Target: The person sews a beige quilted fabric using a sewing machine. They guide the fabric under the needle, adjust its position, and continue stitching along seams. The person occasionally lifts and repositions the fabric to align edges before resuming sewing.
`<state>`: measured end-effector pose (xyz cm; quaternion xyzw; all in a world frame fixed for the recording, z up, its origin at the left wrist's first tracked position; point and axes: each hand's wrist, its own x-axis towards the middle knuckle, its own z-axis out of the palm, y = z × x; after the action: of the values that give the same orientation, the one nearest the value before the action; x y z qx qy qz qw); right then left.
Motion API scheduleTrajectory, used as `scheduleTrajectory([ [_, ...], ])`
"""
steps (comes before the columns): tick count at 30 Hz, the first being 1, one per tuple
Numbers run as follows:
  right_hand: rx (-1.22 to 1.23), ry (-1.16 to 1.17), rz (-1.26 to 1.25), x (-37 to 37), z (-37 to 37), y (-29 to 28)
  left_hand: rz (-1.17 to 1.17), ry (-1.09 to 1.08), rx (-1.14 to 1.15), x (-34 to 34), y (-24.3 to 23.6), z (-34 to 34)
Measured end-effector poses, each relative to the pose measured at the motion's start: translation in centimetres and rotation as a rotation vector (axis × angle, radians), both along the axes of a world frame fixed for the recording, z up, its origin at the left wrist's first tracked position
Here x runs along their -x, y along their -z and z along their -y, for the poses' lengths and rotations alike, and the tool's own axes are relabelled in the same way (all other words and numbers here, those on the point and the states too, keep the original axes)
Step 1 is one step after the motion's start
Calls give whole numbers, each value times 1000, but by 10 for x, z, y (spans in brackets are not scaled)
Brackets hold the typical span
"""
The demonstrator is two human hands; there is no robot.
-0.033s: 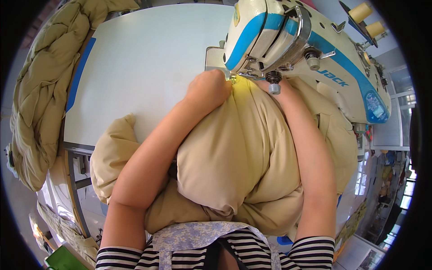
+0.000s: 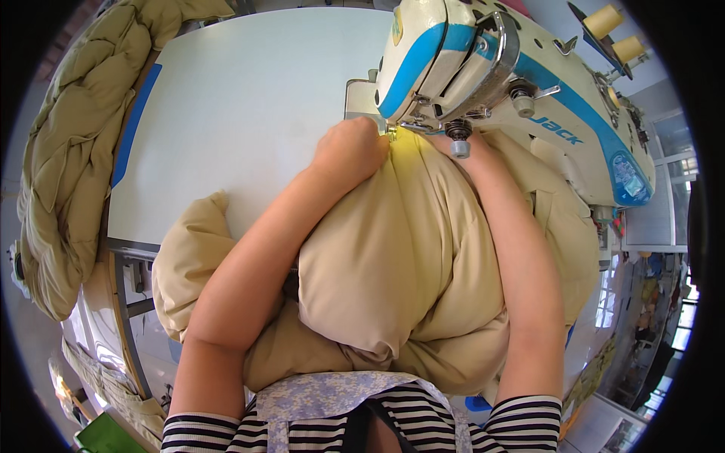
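Hands press down on a bulky beige padded piece (image 2: pixel 400 264) bunched in front of the white-and-blue sewing machine (image 2: pixel 513 83), which stands at the far right side of the white sewing table (image 2: pixel 242 113). The left hand (image 2: pixel 349 151) is clenched into a fist, gripping a fold of the padded fabric right beside the machine's needle area, where a small lamp throws yellow light onto the cloth. The right hand (image 2: pixel 467 149) lies on the fabric just under the machine head; its fingers are hidden by the machine's parts, so whether it grips or only rests is impossible to tell. Most of the padded piece hangs over the table's near edge against the person's body, between both forearms. A second heap of quilted beige material (image 2: pixel 68 151) is draped along the table's left edge. Two yellow thread cones (image 2: pixel 615 34) stand behind the machine, near the far right corner.
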<state>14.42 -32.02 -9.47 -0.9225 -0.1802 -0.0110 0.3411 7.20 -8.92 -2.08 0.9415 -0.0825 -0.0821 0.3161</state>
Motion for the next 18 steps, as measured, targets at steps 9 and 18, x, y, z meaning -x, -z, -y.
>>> scheduleTrajectory([
  [9, 118, 57, -72, 85, -20, -117, -140, 114, 336, 54, -45, -46],
  [18, -485, -75, -15, 200, 13, -210, -317, 492, 505, 110, -71, -93],
])
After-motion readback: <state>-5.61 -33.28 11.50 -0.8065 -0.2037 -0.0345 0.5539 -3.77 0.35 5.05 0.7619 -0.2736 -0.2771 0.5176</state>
